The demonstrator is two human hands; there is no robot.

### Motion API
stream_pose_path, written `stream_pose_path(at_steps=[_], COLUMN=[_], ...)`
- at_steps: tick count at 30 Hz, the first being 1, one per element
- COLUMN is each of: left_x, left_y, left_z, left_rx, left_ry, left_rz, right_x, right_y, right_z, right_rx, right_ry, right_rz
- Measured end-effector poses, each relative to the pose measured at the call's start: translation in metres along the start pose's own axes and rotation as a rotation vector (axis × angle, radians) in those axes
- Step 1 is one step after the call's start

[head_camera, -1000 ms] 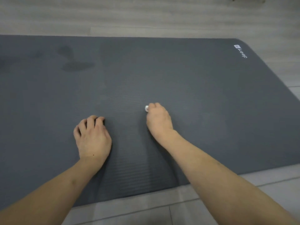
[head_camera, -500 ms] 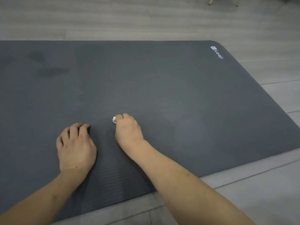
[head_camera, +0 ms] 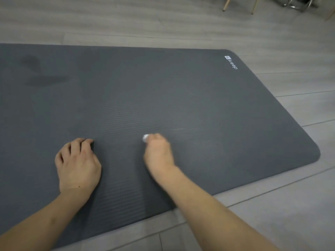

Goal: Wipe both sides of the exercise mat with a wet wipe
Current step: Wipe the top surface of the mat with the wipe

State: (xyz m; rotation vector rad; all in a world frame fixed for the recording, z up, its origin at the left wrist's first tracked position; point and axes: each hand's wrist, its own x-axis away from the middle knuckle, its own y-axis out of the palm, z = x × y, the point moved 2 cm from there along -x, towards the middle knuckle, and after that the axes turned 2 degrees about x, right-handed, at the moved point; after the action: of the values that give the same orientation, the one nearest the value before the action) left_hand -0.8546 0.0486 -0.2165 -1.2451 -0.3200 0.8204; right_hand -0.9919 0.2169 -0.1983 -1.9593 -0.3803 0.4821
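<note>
A dark grey ribbed exercise mat (head_camera: 181,91) lies flat on the floor, with a white logo (head_camera: 230,62) at its far right corner. My right hand (head_camera: 158,151) grips a small balled white wet wipe (head_camera: 145,138) and presses it on the mat near the middle front. Only a bit of the wipe shows past the fingers. My left hand (head_camera: 78,163) rests on the mat to the left with its fingers curled under, holding nothing. Darker damp patches (head_camera: 41,73) mark the mat at the far left.
Grey floor tiles (head_camera: 272,214) surround the mat at the front and right. Wooden and metal chair legs (head_camera: 253,5) stand at the top right, well away from the mat.
My right hand has slid the wipe left and then back right across the mat. My left hand stays planted on the mat. The view has shifted with my head.
</note>
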Motion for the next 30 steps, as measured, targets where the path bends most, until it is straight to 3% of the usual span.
stream_pose_path(at_steps=[2, 3, 6, 9, 12, 15, 17, 19, 23, 26, 28, 30], left_x=[0.003, 0.003, 0.000, -0.001, 0.003, 0.007, 0.010, 0.012, 0.017, 0.024, 0.026, 0.026], left_y=[0.000, 0.000, -0.002, -0.008, -0.008, -0.016, -0.023, -0.022, -0.017, -0.011, -0.008, -0.008], left_z=[-0.005, -0.010, -0.035, -0.054, -0.050, -0.043, -0.043, -0.044, -0.038, -0.027, -0.025, -0.024], left_rx=[0.005, 0.007, 0.014, 0.062, 0.053, -0.047, -0.079, -0.086, -0.003, 0.032, 0.030, 0.024], left_ry=[0.039, 0.077, 0.199, 0.246, 0.241, 0.184, 0.144, 0.137, 0.053, 0.010, -0.003, -0.009], left_rz=[-0.023, -0.041, -0.138, -0.171, -0.120, -0.054, -0.036, -0.039, -0.048, -0.015, -0.001, 0.000], right_x=[0.013, 0.009, -0.005, -0.004, -0.005, 0.013, 0.037, 0.044, 0.019, 0.004, 0.003, 0.004], right_y=[0.003, -0.005, -0.046, -0.085, -0.060, 0.007, 0.032, 0.031, -0.015, -0.074, -0.090, -0.075], right_z=[-0.010, 0.008, 0.112, 0.170, 0.112, -0.008, -0.083, -0.096, 0.045, 0.156, 0.177, 0.155], right_rx=[0.014, 0.025, 0.100, 0.248, 0.227, -0.010, -0.063, -0.061, 0.100, 0.276, 0.271, 0.244], right_ry=[-0.173, -0.185, 0.113, 0.371, 0.375, 0.070, -0.154, -0.267, -0.118, 0.205, 0.384, 0.405], right_rz=[-0.124, -0.089, 0.126, 0.111, 0.120, 0.136, -0.053, -0.199, 0.137, 0.159, 0.172, 0.217])
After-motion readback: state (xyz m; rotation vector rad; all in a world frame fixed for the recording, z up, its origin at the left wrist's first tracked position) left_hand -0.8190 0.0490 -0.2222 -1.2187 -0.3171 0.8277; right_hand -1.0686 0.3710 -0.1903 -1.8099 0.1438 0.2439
